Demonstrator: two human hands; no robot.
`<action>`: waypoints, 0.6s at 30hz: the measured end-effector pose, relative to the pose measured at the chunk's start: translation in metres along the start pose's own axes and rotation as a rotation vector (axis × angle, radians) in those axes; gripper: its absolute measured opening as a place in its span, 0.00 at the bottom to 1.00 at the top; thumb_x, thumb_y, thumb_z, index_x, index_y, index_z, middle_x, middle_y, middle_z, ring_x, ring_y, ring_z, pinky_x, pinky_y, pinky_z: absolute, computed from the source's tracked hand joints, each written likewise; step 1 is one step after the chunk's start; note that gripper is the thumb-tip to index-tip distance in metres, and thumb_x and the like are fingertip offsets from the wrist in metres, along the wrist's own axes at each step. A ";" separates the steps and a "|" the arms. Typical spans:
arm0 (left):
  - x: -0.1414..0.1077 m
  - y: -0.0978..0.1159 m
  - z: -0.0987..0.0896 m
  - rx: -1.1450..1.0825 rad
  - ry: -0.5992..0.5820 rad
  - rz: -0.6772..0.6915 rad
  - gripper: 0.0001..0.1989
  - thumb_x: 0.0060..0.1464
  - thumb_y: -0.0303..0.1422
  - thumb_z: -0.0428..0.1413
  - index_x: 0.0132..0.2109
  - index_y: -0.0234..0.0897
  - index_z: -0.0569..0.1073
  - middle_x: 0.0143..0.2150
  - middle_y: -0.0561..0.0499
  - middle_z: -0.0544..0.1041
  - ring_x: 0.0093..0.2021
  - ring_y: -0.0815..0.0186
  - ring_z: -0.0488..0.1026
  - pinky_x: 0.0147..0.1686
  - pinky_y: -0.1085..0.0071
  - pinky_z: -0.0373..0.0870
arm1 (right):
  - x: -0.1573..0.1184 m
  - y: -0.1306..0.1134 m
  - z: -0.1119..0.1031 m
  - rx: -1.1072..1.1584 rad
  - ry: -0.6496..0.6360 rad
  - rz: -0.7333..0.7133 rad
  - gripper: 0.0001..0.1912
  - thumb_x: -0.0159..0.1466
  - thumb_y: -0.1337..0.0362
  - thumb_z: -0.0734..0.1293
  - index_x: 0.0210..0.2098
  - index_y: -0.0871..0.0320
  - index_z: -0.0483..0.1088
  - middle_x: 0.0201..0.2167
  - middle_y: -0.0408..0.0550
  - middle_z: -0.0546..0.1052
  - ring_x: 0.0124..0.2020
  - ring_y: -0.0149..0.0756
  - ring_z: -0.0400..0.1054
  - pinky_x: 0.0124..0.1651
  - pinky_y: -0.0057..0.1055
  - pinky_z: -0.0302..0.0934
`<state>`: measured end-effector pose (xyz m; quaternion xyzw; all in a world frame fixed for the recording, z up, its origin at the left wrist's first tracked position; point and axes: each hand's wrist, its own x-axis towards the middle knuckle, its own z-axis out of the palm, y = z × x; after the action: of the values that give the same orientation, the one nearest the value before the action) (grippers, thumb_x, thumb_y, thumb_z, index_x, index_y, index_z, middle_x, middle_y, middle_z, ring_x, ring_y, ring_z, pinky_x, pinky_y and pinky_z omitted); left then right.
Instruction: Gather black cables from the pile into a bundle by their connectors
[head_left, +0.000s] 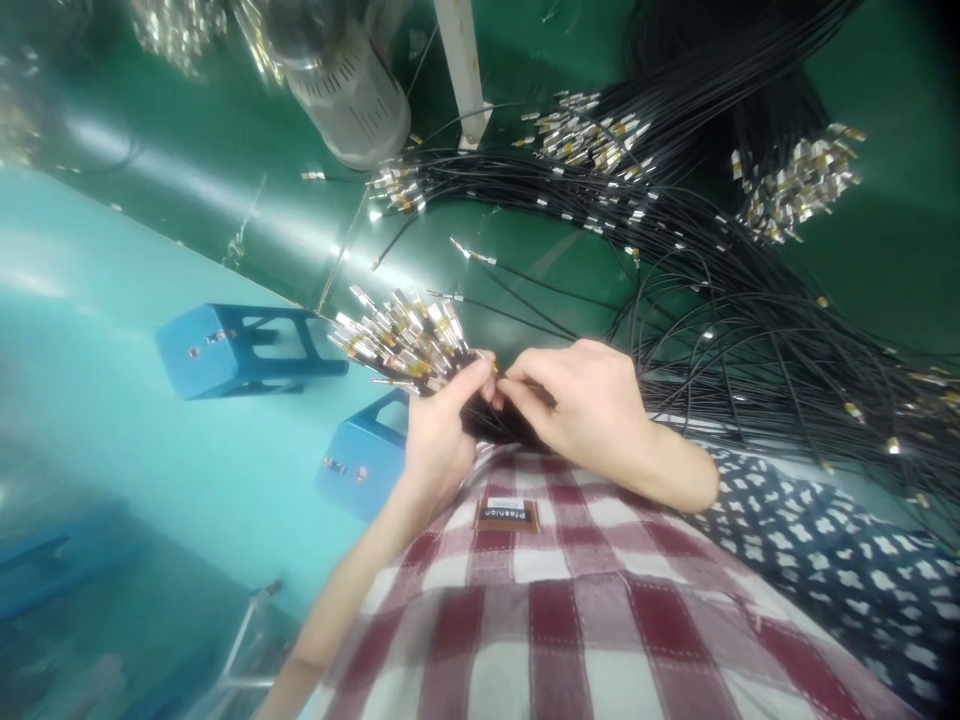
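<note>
Nearest, at 6 o'clock: red/white checked apron (pixel 555 610) w/ a small brown-edged label (pixel 508 514). Text is upside down in view, seems to say "fashion" w/ a letter before it; the line on the white strip is too small to read. Patterned cloth (pixel 832 560), navy w/ white shapes, at 4 o'clock.

Just beyond, L hand (pixel 442 425) grasps the cable bundle (pixel 409 345), metal-tipped ends fanned out toward 10 o'clock. R hand (pixel 592 400) has thumb & index pinched tight beside the L fingertips; can't tell what's between them.

Counter (pixel 540 260): green, glossy, w/ bright glare streaks. Loose black cables (pixel 750 310) sprawl across it at 2–3 o'clock. Farther: tip clusters at 1 o'clock (pixel 592 135) & 2 o'clock (pixel 806 190), white metal post (pixel 461 75) at 12, grey vented machine (pixel 349 105) at 11.

Past the counter edge: teal floor (pixel 97 400), shiny, w/ blue stools (pixel 199 350) at 8 & 9 o'clock, metal frame (pixel 244 640) at 7. Far L is blurred.
</note>
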<state>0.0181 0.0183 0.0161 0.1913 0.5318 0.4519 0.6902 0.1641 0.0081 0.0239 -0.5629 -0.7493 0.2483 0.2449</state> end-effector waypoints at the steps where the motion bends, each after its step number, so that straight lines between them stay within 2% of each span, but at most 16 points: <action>1: 0.000 0.000 -0.001 -0.007 -0.002 -0.013 0.06 0.49 0.28 0.62 0.27 0.32 0.74 0.19 0.55 0.66 0.22 0.72 0.65 0.27 0.74 0.66 | 0.001 0.000 -0.001 0.016 -0.008 0.015 0.12 0.67 0.62 0.64 0.28 0.56 0.70 0.23 0.40 0.77 0.24 0.30 0.67 0.35 0.31 0.51; 5: -0.001 0.002 -0.006 -0.056 -0.015 -0.068 0.07 0.49 0.31 0.63 0.35 0.32 0.77 0.20 0.55 0.67 0.24 0.71 0.67 0.30 0.74 0.68 | 0.003 0.002 -0.005 0.162 -0.062 0.113 0.11 0.66 0.60 0.65 0.29 0.55 0.72 0.25 0.39 0.78 0.23 0.28 0.65 0.35 0.29 0.53; 10: 0.000 0.002 -0.008 -0.056 -0.019 -0.068 0.08 0.50 0.34 0.64 0.33 0.34 0.76 0.21 0.55 0.66 0.24 0.72 0.66 0.31 0.73 0.68 | 0.001 0.006 -0.006 0.182 -0.046 0.112 0.11 0.67 0.59 0.65 0.30 0.55 0.73 0.25 0.40 0.78 0.24 0.29 0.66 0.34 0.29 0.54; 14: -0.001 0.003 -0.007 -0.020 -0.015 -0.075 0.09 0.49 0.36 0.64 0.32 0.34 0.76 0.21 0.55 0.67 0.24 0.71 0.67 0.32 0.72 0.68 | -0.001 0.008 -0.003 0.107 0.023 0.051 0.12 0.68 0.59 0.64 0.30 0.55 0.74 0.26 0.41 0.79 0.26 0.30 0.70 0.37 0.31 0.53; 18: 0.000 0.004 -0.006 0.009 -0.007 -0.061 0.05 0.49 0.32 0.63 0.30 0.34 0.75 0.21 0.55 0.68 0.24 0.70 0.68 0.33 0.71 0.68 | -0.003 0.012 0.001 0.038 0.137 0.014 0.13 0.68 0.59 0.64 0.29 0.55 0.73 0.28 0.42 0.81 0.29 0.32 0.72 0.37 0.33 0.52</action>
<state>0.0111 0.0193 0.0173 0.1798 0.5371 0.4276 0.7045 0.1728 0.0078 0.0157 -0.5791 -0.7218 0.2253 0.3046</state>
